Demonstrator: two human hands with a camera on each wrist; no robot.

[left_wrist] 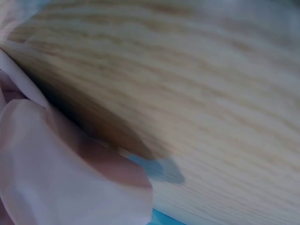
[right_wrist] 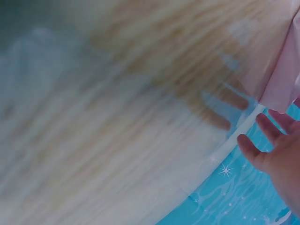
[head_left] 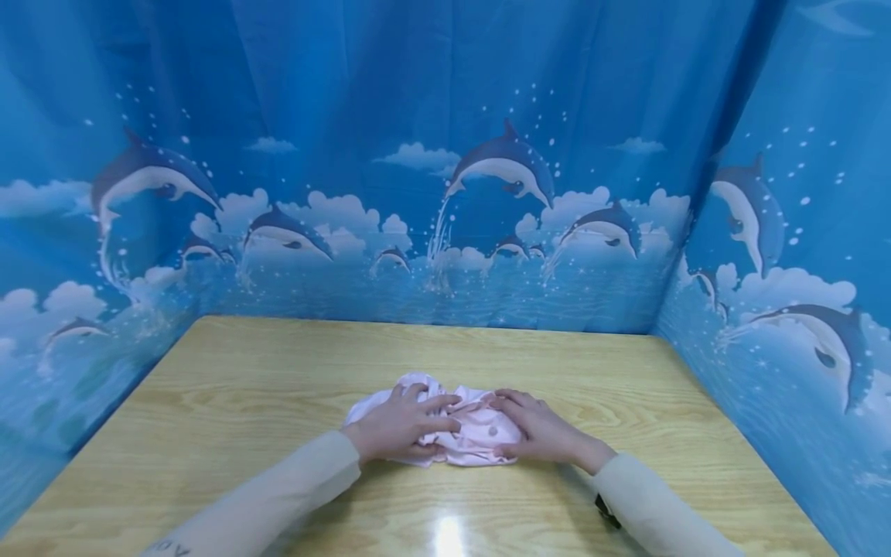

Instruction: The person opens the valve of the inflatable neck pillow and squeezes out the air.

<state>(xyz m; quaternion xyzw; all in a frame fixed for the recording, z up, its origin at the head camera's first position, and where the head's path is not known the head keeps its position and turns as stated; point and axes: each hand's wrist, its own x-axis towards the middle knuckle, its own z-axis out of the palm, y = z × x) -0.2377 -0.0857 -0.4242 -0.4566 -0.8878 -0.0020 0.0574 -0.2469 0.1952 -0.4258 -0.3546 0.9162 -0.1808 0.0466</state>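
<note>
A crumpled pale pink cloth (head_left: 480,435) with a small grey round spot lies in a low heap on the wooden table. Across its left half rests my left hand (head_left: 400,424), fingers spread and pointing to the right. My right hand (head_left: 539,429) lies at the cloth's right edge, its fingers bent a little and set apart, fingertips on the fabric. The left wrist view shows a smooth fold of the cloth (left_wrist: 70,164) at lower left. In the right wrist view, the right hand (right_wrist: 281,152) has loosely spread fingers beside a pink edge (right_wrist: 283,75).
The light wooden table (head_left: 278,363) has a glossy top with a bright reflection near its front. Blue curtains (head_left: 390,93) printed with dolphins and clouds hang along its back and sides. A small black item (head_left: 607,512) shows by the right sleeve.
</note>
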